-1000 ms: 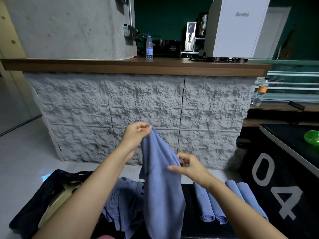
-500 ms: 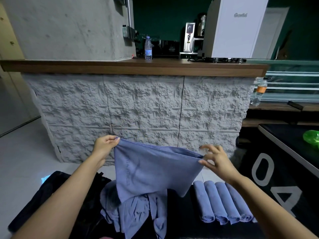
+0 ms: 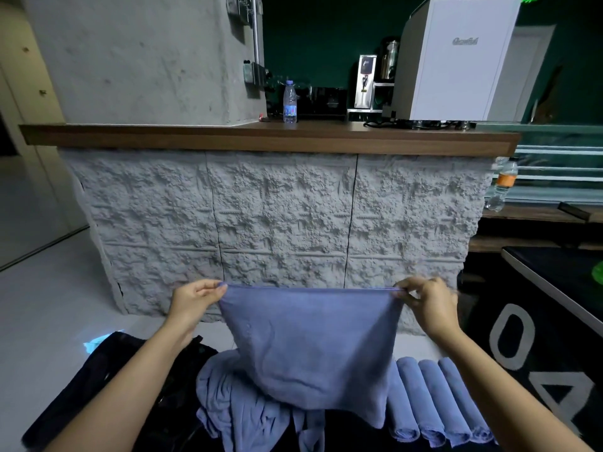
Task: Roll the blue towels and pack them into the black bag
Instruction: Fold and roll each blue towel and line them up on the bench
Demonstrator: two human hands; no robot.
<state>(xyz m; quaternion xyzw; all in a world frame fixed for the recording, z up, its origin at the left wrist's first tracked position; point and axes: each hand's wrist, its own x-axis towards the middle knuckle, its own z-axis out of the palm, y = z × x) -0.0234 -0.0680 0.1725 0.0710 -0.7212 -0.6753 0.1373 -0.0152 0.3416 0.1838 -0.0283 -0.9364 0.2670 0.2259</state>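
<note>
Towel (image 3: 310, 347) hangs spread, left grip (image 3: 195, 298) and right grip (image 3: 427, 301) each pinching a top corner. Rolled towels (image 3: 437, 399) lie right of it.

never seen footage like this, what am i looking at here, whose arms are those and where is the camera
There is no machine here. A person wears a wide-angle camera on the head, looking forward and down, so the two arms coming in from the bottom are their own. The left hand and right hand each pinch a top corner of a blue towel, stretched flat between them. Below it lies a heap of loose blue towels. To the right of the heap, rolled towels lie side by side. The black bag sits at lower left. Behind stands a stone-faced counter with a water bottle on top.
</note>
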